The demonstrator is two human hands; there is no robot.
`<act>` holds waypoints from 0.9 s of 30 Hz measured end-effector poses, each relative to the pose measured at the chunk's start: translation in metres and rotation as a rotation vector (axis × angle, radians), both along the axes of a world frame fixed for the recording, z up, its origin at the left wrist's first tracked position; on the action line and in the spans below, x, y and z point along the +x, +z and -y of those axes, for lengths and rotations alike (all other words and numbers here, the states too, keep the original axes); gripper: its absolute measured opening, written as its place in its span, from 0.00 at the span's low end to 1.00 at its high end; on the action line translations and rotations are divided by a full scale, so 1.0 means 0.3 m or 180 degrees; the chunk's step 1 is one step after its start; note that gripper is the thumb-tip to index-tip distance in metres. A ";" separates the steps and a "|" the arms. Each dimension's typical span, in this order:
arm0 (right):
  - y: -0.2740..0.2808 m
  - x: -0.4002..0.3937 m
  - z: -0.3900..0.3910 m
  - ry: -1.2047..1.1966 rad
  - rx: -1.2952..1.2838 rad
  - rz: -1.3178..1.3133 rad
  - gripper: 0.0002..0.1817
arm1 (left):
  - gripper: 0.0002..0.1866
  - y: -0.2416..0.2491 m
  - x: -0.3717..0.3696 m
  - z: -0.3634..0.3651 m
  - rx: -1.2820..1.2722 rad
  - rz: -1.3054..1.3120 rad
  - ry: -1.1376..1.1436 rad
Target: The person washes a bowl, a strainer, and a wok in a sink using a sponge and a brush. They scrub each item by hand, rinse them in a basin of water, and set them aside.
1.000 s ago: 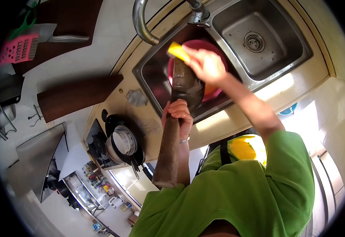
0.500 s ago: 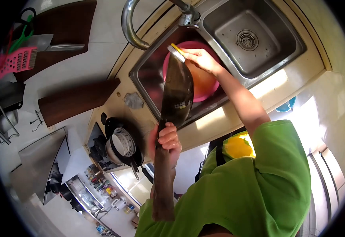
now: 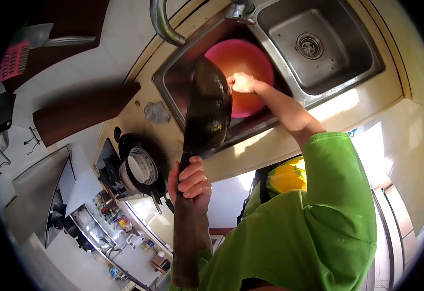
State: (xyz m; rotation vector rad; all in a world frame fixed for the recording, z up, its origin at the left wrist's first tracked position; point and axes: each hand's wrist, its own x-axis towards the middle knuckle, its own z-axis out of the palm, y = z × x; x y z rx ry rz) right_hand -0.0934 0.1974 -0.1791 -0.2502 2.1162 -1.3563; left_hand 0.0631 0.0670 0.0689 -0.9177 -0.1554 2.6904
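Observation:
A large knife point(image 3: 205, 104) with a broad dark blade and a long brown handle is in my left hand point(image 3: 192, 182), whose fingers wrap round the handle near the blade. Its blade points up over the sink's left basin point(image 3: 172, 80). My right hand point(image 3: 242, 83) is closed at the blade's right edge, its fingertips partly behind the blade. The yellow scrubbing brush that showed in this hand earlier is now hidden by the blade. Below sits a pink basin point(image 3: 266, 65) holding orange-tinted liquid.
A curved faucet point(image 3: 166, 26) hangs over the sink. Beside it is the second steel sink basin point(image 3: 338, 63) with a drain. On the counter are a crumpled grey cloth or bag point(image 3: 157, 113) and a black wok point(image 3: 161, 182) with colanders. A cleaver point(image 3: 69, 41) is on the wall board.
My right hand has moved down along the knife's edge, taking the brush behind the blade. The view has shifted slightly; my left hand keeps its grip.

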 end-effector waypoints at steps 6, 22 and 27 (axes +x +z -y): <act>-0.306 -0.095 0.012 -0.0733 0.1545 -0.0841 0.22 | 0.12 -0.044 -0.025 -0.019 0.0515 -0.0046 0.0461; -0.275 -0.006 -0.064 -0.0419 0.2031 -0.0474 0.19 | 0.07 -0.105 -0.131 -0.062 0.1187 -0.0015 0.0865; -0.131 0.095 0.003 0.0235 0.2166 -0.0296 0.19 | 0.08 -0.098 -0.149 -0.069 0.1241 -0.0174 0.0991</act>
